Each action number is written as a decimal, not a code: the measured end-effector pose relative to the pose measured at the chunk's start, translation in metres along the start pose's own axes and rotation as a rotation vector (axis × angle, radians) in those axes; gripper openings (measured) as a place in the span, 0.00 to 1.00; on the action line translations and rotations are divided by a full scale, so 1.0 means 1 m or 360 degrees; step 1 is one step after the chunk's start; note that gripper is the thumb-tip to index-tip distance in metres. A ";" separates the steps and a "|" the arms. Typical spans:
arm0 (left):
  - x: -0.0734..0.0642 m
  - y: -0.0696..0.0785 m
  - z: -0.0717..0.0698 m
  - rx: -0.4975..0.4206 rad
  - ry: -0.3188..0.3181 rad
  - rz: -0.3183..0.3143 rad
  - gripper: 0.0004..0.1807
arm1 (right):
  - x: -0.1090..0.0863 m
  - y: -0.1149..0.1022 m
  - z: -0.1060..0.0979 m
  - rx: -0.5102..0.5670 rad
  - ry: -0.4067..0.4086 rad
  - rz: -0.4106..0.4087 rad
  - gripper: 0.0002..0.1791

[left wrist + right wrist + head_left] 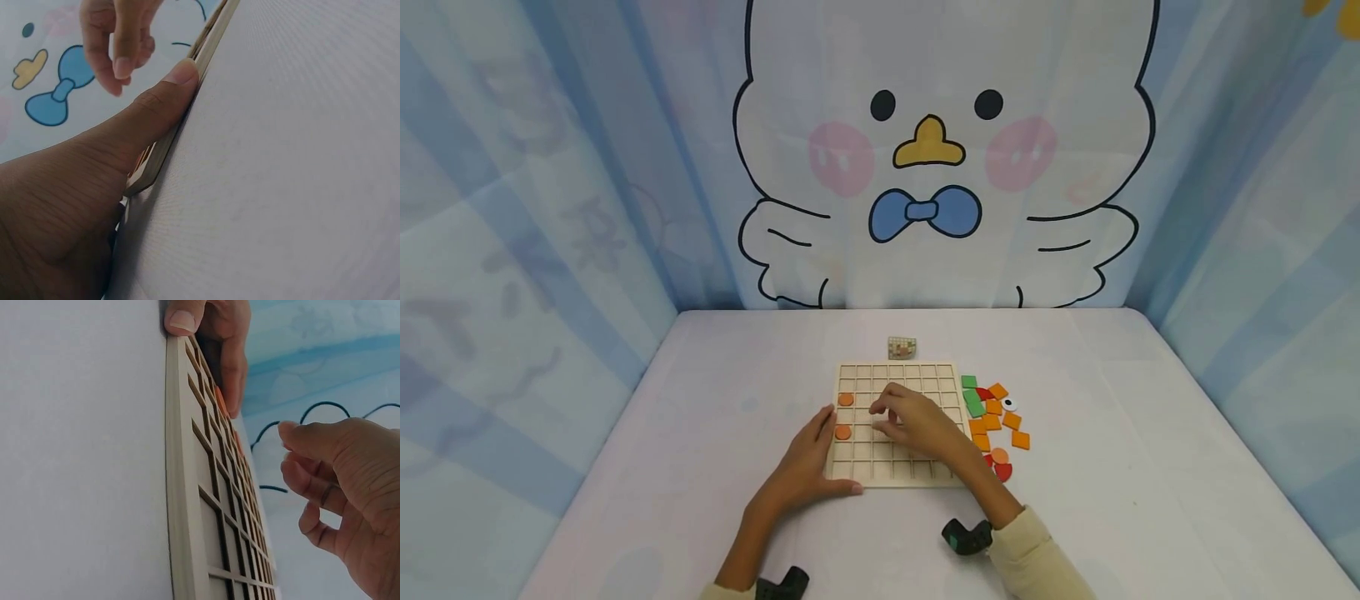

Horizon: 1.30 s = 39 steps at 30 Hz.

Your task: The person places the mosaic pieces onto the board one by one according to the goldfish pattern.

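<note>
A pale wooden grid board (917,475) lies on the table, with two orange round pieces (846,399) in squares near its left side. My left hand (808,458) braces the board's near left corner. Its fingers lie along the left edge, and the thumb (156,103) presses the front edge. Above the middle of the board is my right hand (917,421), fingers loosely bent. In the right wrist view the right hand (350,481) shows a gap between thumb and forefinger, and nothing is held there.
Right of the board lie loose pieces: several orange squares (1020,440), green ones (973,403), red pieces (1003,472), an orange disc (999,456) and a white-and-black eye piece (1009,404). A small patterned card (902,347) lies behind the board. Printed curtains (925,275) surround the table.
</note>
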<state>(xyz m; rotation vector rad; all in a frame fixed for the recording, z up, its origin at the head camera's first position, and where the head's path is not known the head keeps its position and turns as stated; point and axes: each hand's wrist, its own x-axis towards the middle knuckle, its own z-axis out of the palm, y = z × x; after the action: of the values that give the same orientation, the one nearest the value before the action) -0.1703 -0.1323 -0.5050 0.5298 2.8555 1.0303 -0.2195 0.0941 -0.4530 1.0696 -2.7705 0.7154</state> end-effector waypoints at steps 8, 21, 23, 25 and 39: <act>-0.001 0.000 -0.003 0.0001 0.0004 -0.0010 0.69 | -0.015 0.010 -0.014 -0.0034 0.0074 0.0000 0.11; 0.002 0.001 0.002 -0.0011 -0.0002 -0.0043 0.70 | -0.055 0.036 -0.036 -0.0016 0.0198 0.0057 0.12; 0.001 0.001 0.002 -0.0010 -0.0008 -0.0043 0.69 | -0.064 0.040 -0.039 -0.0028 0.0204 0.0105 0.12; 0.001 0.001 0.002 -0.0006 -0.0015 -0.0050 0.70 | -0.073 0.043 -0.042 -0.0049 0.0202 0.0168 0.12; -0.001 0.004 0.002 0.0026 -0.0011 -0.0058 0.70 | -0.125 0.062 -0.059 -0.0030 0.0106 0.0464 0.14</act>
<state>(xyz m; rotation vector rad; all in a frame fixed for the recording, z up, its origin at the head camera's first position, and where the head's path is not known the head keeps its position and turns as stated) -0.1682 -0.1285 -0.5045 0.4795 2.8586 0.9982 -0.1714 0.2374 -0.4553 0.6312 -2.8990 0.7370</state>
